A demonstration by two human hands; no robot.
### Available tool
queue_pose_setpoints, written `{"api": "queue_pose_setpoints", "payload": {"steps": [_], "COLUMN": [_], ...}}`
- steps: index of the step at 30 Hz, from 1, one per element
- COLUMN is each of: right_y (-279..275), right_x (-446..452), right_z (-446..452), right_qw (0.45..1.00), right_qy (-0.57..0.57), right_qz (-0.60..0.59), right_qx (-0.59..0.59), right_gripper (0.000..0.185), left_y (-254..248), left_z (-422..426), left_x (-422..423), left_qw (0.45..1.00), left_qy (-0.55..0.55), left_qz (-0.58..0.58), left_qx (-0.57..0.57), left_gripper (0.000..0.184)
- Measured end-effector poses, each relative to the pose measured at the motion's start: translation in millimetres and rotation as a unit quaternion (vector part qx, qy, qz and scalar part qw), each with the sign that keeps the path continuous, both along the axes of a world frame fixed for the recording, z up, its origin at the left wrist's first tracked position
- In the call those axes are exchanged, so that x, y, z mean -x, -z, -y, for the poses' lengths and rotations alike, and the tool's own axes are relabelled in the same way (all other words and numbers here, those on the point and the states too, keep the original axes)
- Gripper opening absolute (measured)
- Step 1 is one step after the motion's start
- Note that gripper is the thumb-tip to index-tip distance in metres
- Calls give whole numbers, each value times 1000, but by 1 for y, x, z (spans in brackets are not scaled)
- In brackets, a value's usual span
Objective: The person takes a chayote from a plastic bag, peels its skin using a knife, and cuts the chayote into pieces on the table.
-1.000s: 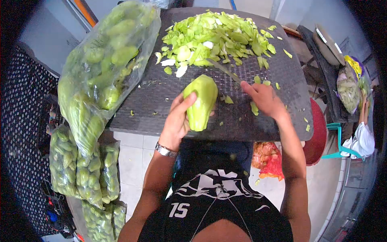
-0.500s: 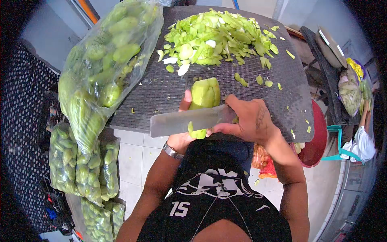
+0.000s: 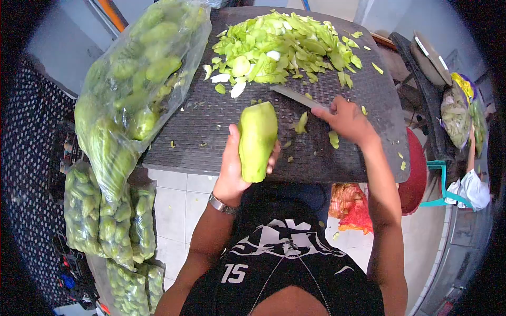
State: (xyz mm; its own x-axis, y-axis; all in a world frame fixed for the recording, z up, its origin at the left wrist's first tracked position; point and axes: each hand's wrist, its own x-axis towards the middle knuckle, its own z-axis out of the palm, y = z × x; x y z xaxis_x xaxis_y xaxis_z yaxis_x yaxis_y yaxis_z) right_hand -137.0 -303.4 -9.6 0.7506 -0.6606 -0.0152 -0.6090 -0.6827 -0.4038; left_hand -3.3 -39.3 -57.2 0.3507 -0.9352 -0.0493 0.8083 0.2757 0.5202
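Note:
A peeled pale green vegetable (image 3: 258, 141) is held upright in my left hand (image 3: 233, 163), thumb on its left side and fingertips round its right. My right hand (image 3: 348, 122) is closed on the handle of a knife (image 3: 295, 96), whose blade points up and left, apart from the vegetable. Beyond the blade a large heap of green peelings (image 3: 284, 50) lies on the dark woven-pattern table (image 3: 211, 150). A few loose peelings (image 3: 301, 123) lie between the vegetable and my right hand.
A big clear bag of green vegetables (image 3: 139, 79) rests on the table's left side. Smaller filled bags (image 3: 115, 226) are below it. At right are a red round container (image 3: 415, 174), a teal stool (image 3: 436, 184) and a red net bag (image 3: 353, 208). Another person's arm (image 3: 471, 150) shows at far right.
The knife has swung away from the vegetable to the upper right with my right hand. My left hand has tilted the vegetable, and its blade-covered middle is visible again.

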Motion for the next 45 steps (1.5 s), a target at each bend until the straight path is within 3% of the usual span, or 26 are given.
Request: {"api": "queue_pose_setpoints", "payload": {"steps": [2,6,9,12,13,14,16,18,21,24,27,29,33,36,39,42,45], "right_y": [10,23,15,-12,-27,-35,-3,59,116,161,208,248,246,201,200,160,179], "right_x": [4,16,33,59,74,88,101,109,107,102,86,72,71,73,103,108,126], "right_z": [-7,-19,-34,-63,-81,-101,-139,-155,-141,-125,-124,-112,-113,-118,-112,-113,-116], "right_qw": [999,991,955,973,985,962,938,959,982,970,994,995,984,980,973,960,984], "right_qy": [-19,-58,-69,-72,-113,-151,-252,-237,-106,-129,-99,-91,-148,-119,-156,-171,-177], "right_qz": [9,61,142,159,129,98,9,4,-64,-116,-30,27,5,-117,-109,-152,12], "right_qx": [26,108,252,151,-29,-205,-239,-153,-140,-173,41,16,95,-111,-132,-164,-27], "right_gripper": [62,59,53,35,29,24,22,26,33,45,52,53,52,56,48,42,24], "left_y": [-3,-4,-13,-5,-4,-5,-5,-8,-20,-21,-21,-26,-22,-20,-15,-7,-8], "left_z": [1,-2,-6,-11,-14,-15,-15,-16,-13,-12,-11,-12,-13,-12,-9,-9,-8], "left_x": [0,-8,-11,-18,-20,-24,-28,-24,-19,-18,-18,-19,-22,-23,-21,-22,-17], "left_qw": [994,983,986,994,996,997,996,994,991,991,991,993,992,990,993,997,994], "left_qy": [-63,-87,-100,-100,-90,-79,-76,-94,-128,-110,-95,-91,-99,-90,-82,-55,-69], "left_qz": [34,113,71,15,4,-3,-27,-40,-44,-82,-84,-70,-47,-67,-48,-31,-25], "left_qx": [-77,-111,-116,-40,-10,21,49,30,-17,14,33,25,-68,-81,-65,-42,-81], "left_gripper": [76,62,60,63,65,68,74,78,82,84,81,80,73,71,68,63,59]}}
